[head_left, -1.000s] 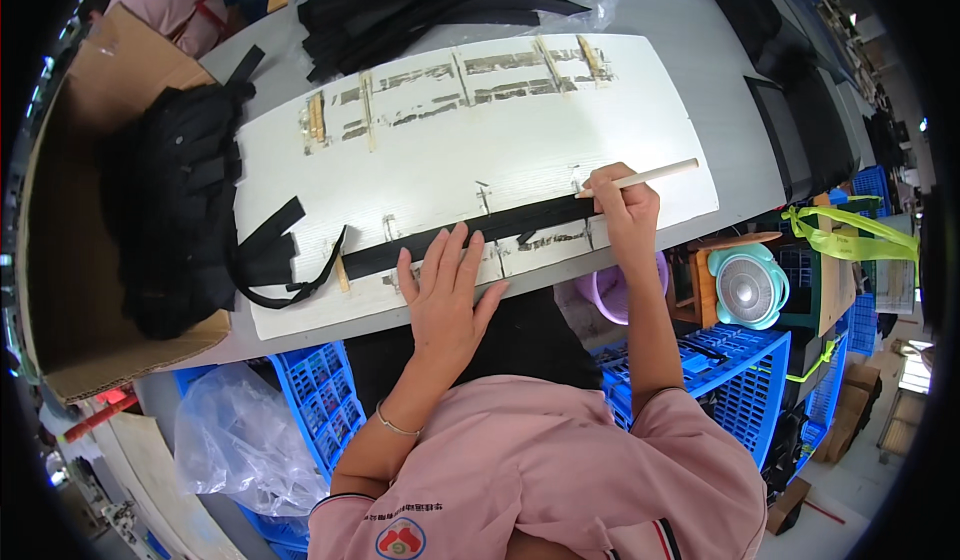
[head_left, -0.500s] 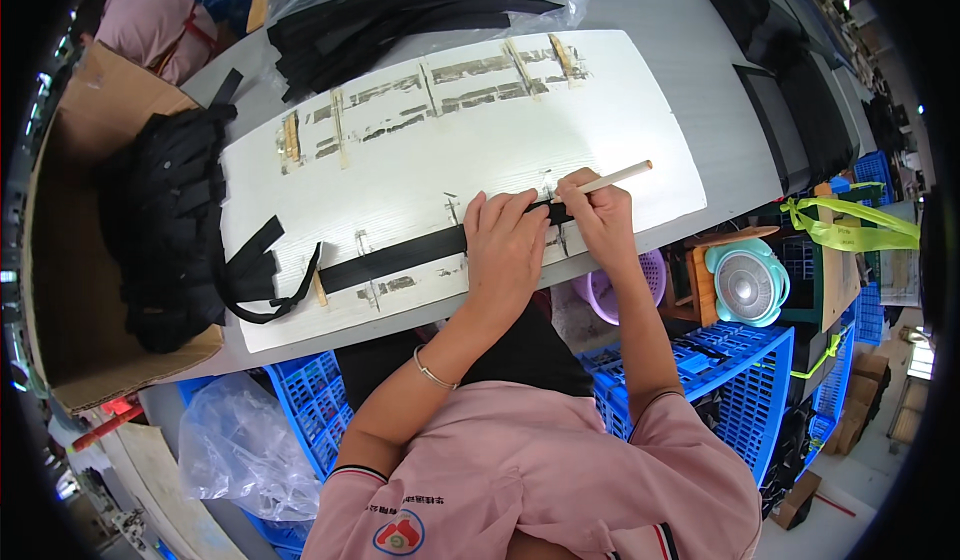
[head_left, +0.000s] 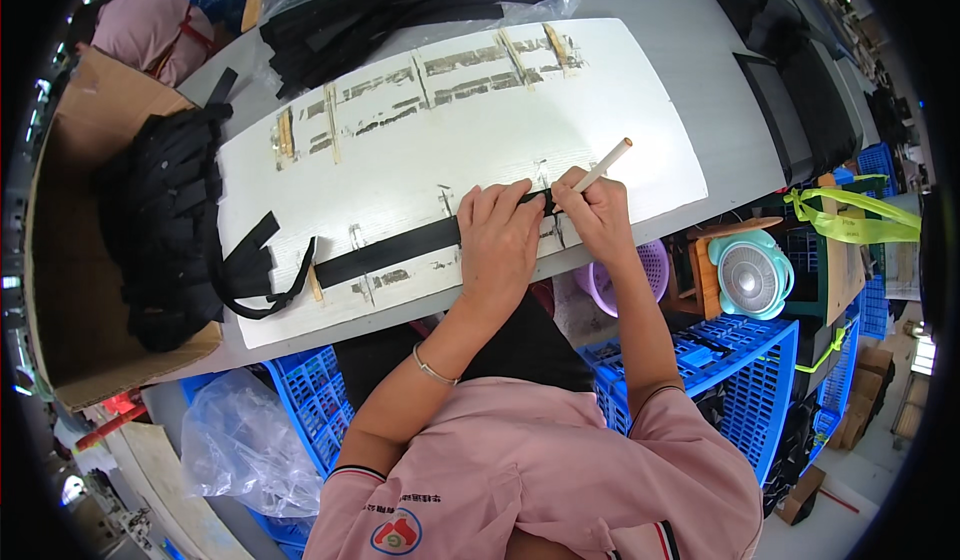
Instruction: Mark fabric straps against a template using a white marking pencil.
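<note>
A black fabric strip (head_left: 390, 250) lies along the near side of a white board (head_left: 640, 110) that bears tape pieces and dark marks. My left hand (head_left: 497, 235) rests flat over the strip, fingers stretched and pressing it against the board. In my right hand (head_left: 592, 210) is a pale, slim marking pencil (head_left: 606, 164), gripped near its lower end; its back end points up and right. The pencil's tip is hidden by the fingers, at the right end of the strip.
A cardboard box (head_left: 60, 260) full of black strips (head_left: 160, 220) stands at the left, some hanging onto the board. More black strips (head_left: 390, 10) lie on plastic at the back. Blue crates (head_left: 750, 380), a purple basket (head_left: 645, 270) and a small fan (head_left: 752, 275) sit beyond the table edge.
The pencil has tilted more upright, its back end swinging up and to the left. My left hand still lies on the strip. The whole view has shifted slightly.
</note>
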Demonstrator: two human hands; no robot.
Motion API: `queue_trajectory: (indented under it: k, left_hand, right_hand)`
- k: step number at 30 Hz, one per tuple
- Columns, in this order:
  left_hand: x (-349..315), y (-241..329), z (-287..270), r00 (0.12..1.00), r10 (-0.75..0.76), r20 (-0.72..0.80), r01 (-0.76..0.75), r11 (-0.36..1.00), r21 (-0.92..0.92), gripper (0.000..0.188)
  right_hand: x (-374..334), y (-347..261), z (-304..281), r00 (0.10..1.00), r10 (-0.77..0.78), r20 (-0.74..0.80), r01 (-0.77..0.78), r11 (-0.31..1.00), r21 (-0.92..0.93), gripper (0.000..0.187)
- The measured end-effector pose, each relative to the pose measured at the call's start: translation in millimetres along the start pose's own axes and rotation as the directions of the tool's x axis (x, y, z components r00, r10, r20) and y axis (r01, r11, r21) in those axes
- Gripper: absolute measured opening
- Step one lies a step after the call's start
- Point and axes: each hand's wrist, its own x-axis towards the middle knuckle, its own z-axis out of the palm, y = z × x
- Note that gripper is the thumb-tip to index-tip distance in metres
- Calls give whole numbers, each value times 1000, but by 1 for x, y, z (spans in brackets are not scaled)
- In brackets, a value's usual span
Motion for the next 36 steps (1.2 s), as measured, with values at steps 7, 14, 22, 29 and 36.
queue_trajectory:
  k: [7,14,22,29,36]
  left_hand:
    - [-5,-4,-8,1000,-16,-26,16,1000,-8,22]
    - [-54,-43,-103,956,-135,-262,191,960,204,37]
    - [-91,-112,-184,922,-230,-311,363,790,494,24]
    - [-42,-76,-140,989,-88,119,92,995,-29,22]
    - [-7,-53,-72,989,29,146,-13,994,-107,29]
  right_hand:
    - [0,1,3,998,35,53,-33,999,-38,18]
    - [-3,-6,7,989,93,-111,-58,958,281,18]
    - [9,-24,17,925,-346,159,374,750,-546,25]
    - [32,-20,35,943,-330,-47,235,757,-610,23]
    - [-28,-32,57,865,-465,-191,324,806,-495,22]
